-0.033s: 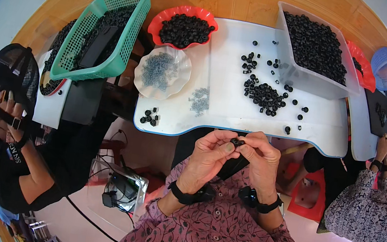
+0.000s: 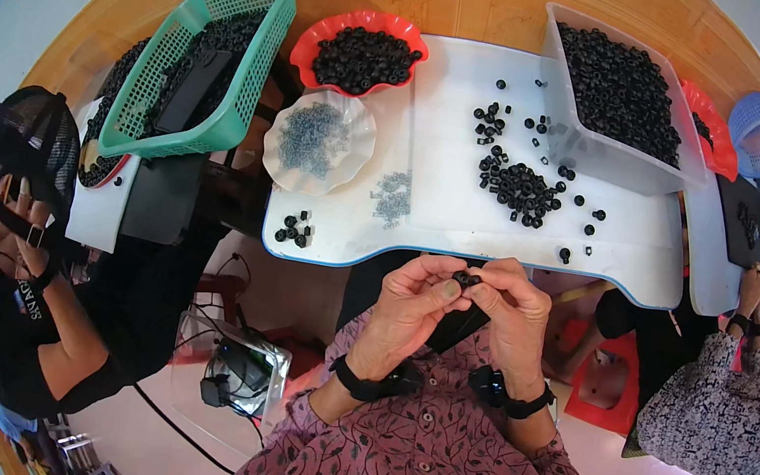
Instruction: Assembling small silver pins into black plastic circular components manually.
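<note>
My left hand (image 2: 411, 308) and my right hand (image 2: 514, 319) meet just off the table's near edge, thumbs and fingertips closed in a pinch. Between them they hold a small black round part (image 2: 465, 279), mostly covered by the fingertips; whether it is one piece or two I cannot tell. Beyond my hands lies a loose pile of similar black parts (image 2: 519, 192), some showing a hole. To the left, small clear pieces (image 2: 393, 202) are scattered on the white table (image 2: 441, 227). A few more black parts (image 2: 293, 231) sit near the left front corner.
A clear bin (image 2: 609, 170) of black parts stands at back right. At back left are a red bowl (image 2: 302, 51), a white scalloped dish (image 2: 288, 173) with clear pieces, and a green basket (image 2: 264, 70). Other people sit at left (image 2: 67, 327) and right (image 2: 720, 411).
My hands and the part look unmoved. The person at left has shifted slightly, along with the dark mesh object they hold up.
</note>
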A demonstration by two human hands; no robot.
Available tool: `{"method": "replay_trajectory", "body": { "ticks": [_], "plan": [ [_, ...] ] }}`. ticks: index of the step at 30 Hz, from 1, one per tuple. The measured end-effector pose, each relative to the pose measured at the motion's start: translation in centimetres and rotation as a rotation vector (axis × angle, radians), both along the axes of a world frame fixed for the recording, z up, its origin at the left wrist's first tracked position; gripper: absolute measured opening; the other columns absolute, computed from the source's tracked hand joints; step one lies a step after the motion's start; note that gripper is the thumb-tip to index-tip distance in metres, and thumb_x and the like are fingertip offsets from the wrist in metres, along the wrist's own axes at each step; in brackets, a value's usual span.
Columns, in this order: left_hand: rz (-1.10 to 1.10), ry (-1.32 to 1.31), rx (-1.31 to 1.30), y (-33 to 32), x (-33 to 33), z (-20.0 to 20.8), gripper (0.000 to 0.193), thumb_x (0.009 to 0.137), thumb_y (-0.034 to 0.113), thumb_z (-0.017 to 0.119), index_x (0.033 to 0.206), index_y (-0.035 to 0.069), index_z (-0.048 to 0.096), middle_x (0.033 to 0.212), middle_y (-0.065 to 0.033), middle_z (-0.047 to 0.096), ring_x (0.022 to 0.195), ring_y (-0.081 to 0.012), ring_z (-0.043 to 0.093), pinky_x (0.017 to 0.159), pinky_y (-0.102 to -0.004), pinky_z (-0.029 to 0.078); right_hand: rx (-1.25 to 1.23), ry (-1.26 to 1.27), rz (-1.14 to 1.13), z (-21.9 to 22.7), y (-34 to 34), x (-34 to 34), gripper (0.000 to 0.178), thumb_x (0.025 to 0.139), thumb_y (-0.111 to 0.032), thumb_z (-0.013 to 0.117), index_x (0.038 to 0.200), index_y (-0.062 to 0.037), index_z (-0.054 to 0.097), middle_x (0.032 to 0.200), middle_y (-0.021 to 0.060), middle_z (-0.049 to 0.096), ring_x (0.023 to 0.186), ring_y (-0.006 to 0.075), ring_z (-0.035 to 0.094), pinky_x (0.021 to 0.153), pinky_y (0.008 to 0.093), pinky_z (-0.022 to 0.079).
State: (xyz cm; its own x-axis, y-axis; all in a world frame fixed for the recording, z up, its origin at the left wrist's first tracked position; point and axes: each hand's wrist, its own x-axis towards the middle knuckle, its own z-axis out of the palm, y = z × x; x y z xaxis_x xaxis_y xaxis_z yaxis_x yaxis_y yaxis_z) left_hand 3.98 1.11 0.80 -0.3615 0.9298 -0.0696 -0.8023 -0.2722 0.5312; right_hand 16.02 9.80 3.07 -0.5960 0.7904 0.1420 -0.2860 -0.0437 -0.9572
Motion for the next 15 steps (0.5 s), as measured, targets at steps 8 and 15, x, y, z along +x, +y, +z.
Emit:
{"method": "replay_trajectory", "body": {
  "ticks": [8, 15],
  "plan": [
    [0.014, 0.051, -0.012, 0.05, -0.06, 0.27, 0.024, 0.088, -0.004, 0.061, 0.111, -0.002, 0.061, 0.104, -0.0099, 0.065, 0.089, -0.0154, 0.065, 0.082, -0.0294, 0.057, -0.007, -0.016, 0.0, 0.19, 0.16, 0.03, 0.018, 0.082, 0.004, 0.068, 0.1, 0.0009, 0.07, 0.096, 0.0046, 0.06, 0.086, 0.0107, 0.059, 0.077, 0.0208, 0.048],
    [0.015, 0.077, 0.008, 0.26, -0.08, 0.15, 0.023, 0.087, -0.003, 0.062, 0.111, -0.003, 0.061, 0.101, -0.0103, 0.066, 0.088, -0.0155, 0.065, 0.082, -0.0292, 0.057, 0.145, -0.111, -0.036, 0.89, 0.22, 0.12, 0.017, 0.083, 0.003, 0.068, 0.1, 0.0016, 0.069, 0.095, 0.0045, 0.058, 0.084, 0.0096, 0.059, 0.072, 0.0198, 0.049]
  ]
}}
